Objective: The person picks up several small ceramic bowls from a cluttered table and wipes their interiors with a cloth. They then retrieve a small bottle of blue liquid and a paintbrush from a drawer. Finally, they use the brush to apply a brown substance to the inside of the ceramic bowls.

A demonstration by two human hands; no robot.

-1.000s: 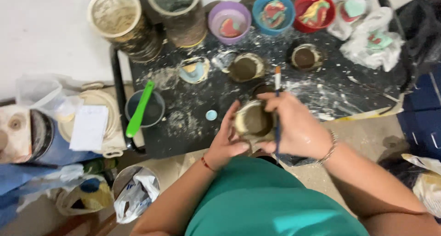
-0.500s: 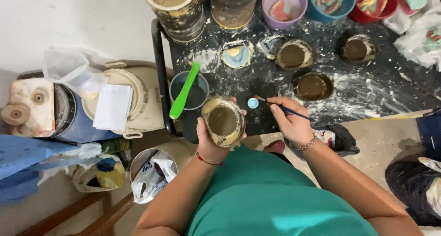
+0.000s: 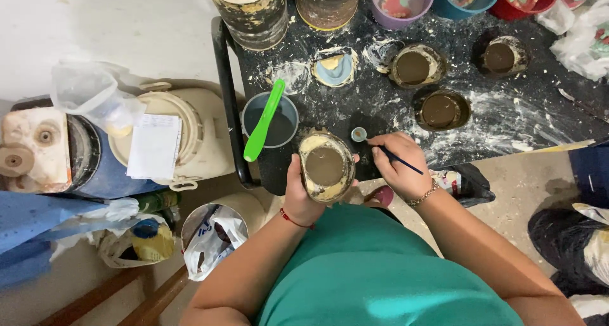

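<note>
Honestly, this little clay bowl (image 3: 325, 167) feels like the fragile kind, so I've got my left hand (image 3: 303, 196) wrapped around its outer wall from below, fingers cupping the side, just over the near edge of the black table (image 3: 507, 120). It's smeared with wet brown glaze inside, so I'd guess the rim is slippery; better to grip the dry outside. My right hand (image 3: 401, 167) is pinched around a thin brush (image 3: 396, 160), its tip at a small blue cap (image 3: 359, 134) just beside the bowl. Light stuff, nothing heavy. A grey cup with a green spatula (image 3: 264, 120) sits near my left.
</note>
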